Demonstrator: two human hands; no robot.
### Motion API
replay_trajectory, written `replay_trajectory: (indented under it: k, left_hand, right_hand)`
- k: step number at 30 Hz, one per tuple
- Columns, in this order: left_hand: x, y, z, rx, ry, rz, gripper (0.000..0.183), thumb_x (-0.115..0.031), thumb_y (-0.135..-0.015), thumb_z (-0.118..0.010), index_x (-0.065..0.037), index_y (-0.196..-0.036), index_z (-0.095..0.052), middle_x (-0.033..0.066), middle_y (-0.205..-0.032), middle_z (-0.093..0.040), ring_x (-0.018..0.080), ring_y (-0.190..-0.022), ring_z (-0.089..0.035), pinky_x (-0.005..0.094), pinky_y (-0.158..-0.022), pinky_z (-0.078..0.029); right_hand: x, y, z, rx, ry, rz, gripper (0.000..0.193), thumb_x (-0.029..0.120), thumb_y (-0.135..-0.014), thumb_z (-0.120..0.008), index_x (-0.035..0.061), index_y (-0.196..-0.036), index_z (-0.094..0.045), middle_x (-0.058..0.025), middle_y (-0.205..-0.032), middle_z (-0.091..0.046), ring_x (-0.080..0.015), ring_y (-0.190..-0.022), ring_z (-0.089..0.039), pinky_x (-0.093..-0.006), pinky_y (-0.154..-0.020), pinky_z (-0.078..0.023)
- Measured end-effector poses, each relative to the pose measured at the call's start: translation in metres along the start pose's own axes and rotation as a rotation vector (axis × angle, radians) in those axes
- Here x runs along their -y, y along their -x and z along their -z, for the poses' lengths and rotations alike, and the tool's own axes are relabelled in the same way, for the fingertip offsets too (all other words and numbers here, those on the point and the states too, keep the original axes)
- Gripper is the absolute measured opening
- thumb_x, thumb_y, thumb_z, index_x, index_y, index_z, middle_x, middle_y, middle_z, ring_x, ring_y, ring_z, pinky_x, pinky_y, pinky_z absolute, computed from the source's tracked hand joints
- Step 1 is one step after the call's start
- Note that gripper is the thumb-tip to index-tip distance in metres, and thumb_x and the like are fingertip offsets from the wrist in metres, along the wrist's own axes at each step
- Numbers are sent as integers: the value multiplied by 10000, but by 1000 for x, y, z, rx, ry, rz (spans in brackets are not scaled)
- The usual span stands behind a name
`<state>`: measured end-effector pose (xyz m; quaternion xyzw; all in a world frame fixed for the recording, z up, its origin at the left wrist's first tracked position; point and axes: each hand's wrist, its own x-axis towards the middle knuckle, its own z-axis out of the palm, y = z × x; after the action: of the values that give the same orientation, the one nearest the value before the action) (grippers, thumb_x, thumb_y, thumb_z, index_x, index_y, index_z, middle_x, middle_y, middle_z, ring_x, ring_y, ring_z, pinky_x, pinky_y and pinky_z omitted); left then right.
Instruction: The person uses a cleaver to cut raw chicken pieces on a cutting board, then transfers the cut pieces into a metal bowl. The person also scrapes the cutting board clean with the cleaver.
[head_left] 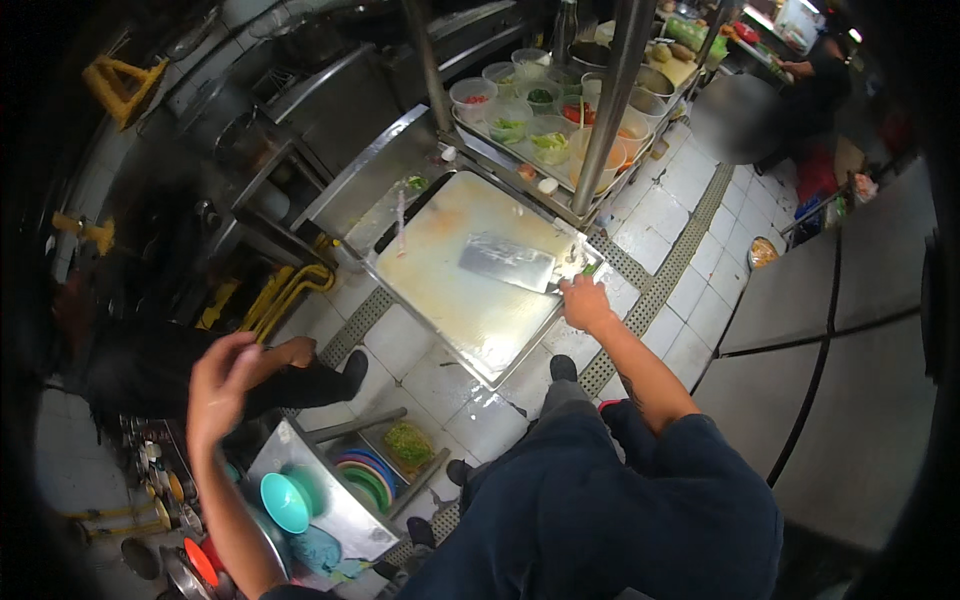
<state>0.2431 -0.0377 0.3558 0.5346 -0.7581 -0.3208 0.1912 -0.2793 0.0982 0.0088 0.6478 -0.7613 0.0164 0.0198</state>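
Observation:
A wide cleaver (505, 262) lies flat over a white, stained cutting board (440, 250), its handle toward the board's right edge. My right hand (585, 302) is closed around that handle. Beside the blade and my knuckles are pale scraps (572, 262) and a bit of green. My left hand (218, 385) is raised well away from the board, on the left. Its fingers are stretched out, slightly blurred, with nothing in them. Below it, a turquoise bowl (286, 503) stands on a metal table.
Clear tubs of cut vegetables (550, 140) crowd a shelf past the board, behind a steel post (615, 110). Steel cabinet doors (775, 380) line the right. Another person in dark clothes (160, 370) stands close on the left; another person (825, 75) is at the far right.

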Motion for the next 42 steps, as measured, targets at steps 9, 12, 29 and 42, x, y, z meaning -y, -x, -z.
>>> replay_trajectory:
  k: [9, 12, 29, 42]
  left_hand:
    - [50, -68, -395, -1, -126, 474, 916, -447, -833, -764, 51, -1487, -360, 336, -1525, -355, 465, -1442, -313, 468, -1185, -293]
    - [39, -32, -449, -124, -92, 802, 1144, -502, -802, -782, 52, -1562, -131, 378, -1574, -210, 531, -1477, -175, 513, -1213, -223]
    - [35, -19, -481, -366, 258, 764, 1216, -354, -755, -860, 136, -1540, -71, 367, -1544, -270, 453, -1465, -256, 461, -1222, -239]
    - [38, -18, -479, -379, 334, 776, 1192, -316, -760, -866, 96, -1559, -83, 352, -1549, -267, 438, -1445, -303, 438, -1208, -270]
  right_hand:
    - [-37, -11, 70, 312, -385, 208, 501, 94, -895, -547, 26, -1388, -490, -268, -924, -664, -414, -781, -691, -503, -691, -556]
    - [-69, 19, 159, 489, -331, 175, 585, 122, -900, -567, 164, -1475, -469, -252, -910, -648, -404, -749, -685, -495, -664, -557]
    - [-129, 86, 192, 729, 3, 28, 660, 120, -892, -575, 293, -1515, -446, -234, -947, -644, -408, -809, -693, -501, -735, -569]
    - [-117, 80, 187, 688, -15, -7, 620, 149, -894, -617, 259, -1489, -477, -252, -912, -648, -435, -782, -679, -526, -736, -555]
